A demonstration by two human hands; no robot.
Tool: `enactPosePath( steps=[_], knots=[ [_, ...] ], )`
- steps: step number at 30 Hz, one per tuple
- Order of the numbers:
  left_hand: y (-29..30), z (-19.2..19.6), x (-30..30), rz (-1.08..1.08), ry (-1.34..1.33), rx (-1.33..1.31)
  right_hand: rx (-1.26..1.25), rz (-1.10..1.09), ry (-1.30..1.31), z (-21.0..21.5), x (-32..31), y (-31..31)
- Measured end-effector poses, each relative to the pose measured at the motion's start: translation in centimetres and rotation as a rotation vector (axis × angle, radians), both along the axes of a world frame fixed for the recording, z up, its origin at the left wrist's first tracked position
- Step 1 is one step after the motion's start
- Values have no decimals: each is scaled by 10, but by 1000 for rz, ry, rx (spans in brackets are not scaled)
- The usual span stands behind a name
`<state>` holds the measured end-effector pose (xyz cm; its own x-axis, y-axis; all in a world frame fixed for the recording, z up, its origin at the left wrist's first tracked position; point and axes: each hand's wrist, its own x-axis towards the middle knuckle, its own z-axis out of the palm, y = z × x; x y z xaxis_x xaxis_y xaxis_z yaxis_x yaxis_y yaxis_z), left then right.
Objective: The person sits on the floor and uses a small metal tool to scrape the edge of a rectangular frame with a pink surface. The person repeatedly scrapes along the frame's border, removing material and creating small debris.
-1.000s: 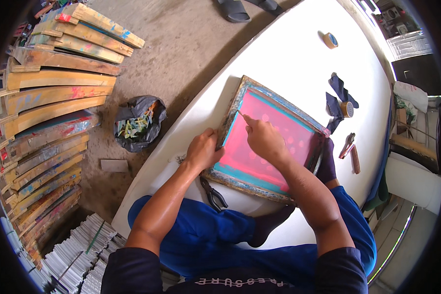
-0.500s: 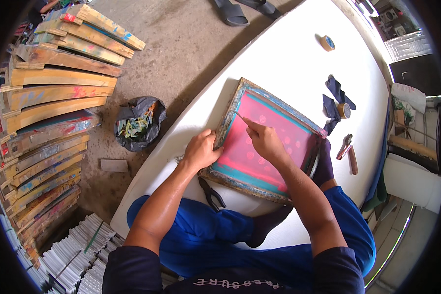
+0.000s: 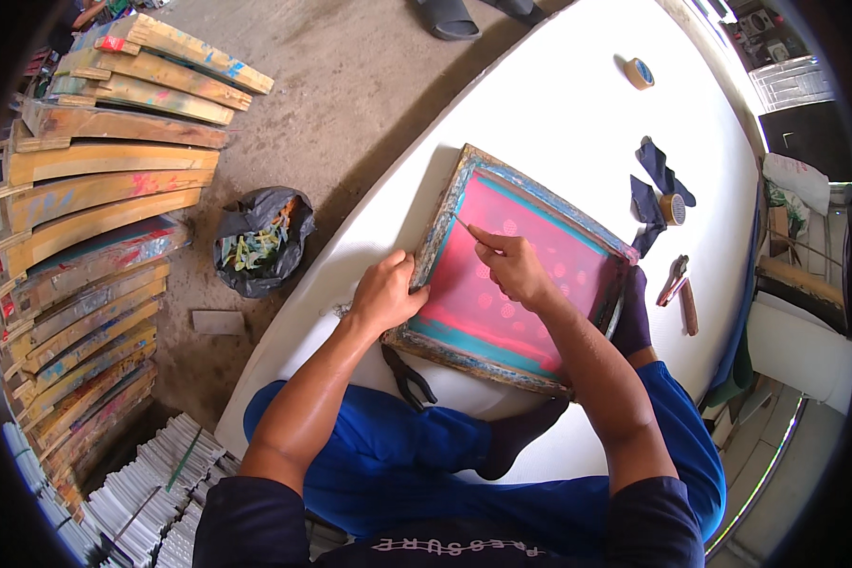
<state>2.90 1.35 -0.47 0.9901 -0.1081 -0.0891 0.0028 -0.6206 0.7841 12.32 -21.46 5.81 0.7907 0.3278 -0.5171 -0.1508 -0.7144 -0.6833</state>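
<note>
A wooden screen-printing frame point(image 3: 551, 205) with worn, paint-stained sides lies tilted across the white surface in front of me. Its stretched mesh point(image 3: 450, 301) is pink with a pattern of pale round marks, and teal strips run along the edges. My left hand point(image 3: 389, 292) grips the frame's left side, thumb over the inner edge. Pinched in my right hand point(image 3: 513, 268) is a thin, slender tool point(image 3: 461, 223), its tip by the mesh's upper left edge; its exact kind is too small to make out. Pliers point(image 3: 408, 379) with black handles lie partly under the frame's near side.
Tape rolls point(image 3: 639, 74), dark cloth strips point(image 3: 660, 176) and a red-handled hand tool point(image 3: 673, 280) lie on the white surface point(image 3: 540, 104). On the floor left are a black bag of scraps point(image 3: 298, 227), stacked wooden frames point(image 3: 114, 163) and bundled white sheets point(image 3: 147, 478). My socked feet flank the frame.
The whole view has shifted slightly. My left hand keeps its grip on the frame, and my right hand with the slender tool stays at nearly the same spot.
</note>
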Motion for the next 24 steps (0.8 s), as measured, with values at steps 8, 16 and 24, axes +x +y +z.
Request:
enactPosePath(
  steps=[8, 16, 24],
  knots=[
    [0, 0, 3, -18, -28, 15, -40, 228, -494, -48, -4, -25],
    [1, -5, 0, 21, -33, -4, 88, 46, -14, -26, 7, -12],
    [0, -7, -1, 33, 19, 31, 110, -116, 433, 23, 24, -9]
  ],
)
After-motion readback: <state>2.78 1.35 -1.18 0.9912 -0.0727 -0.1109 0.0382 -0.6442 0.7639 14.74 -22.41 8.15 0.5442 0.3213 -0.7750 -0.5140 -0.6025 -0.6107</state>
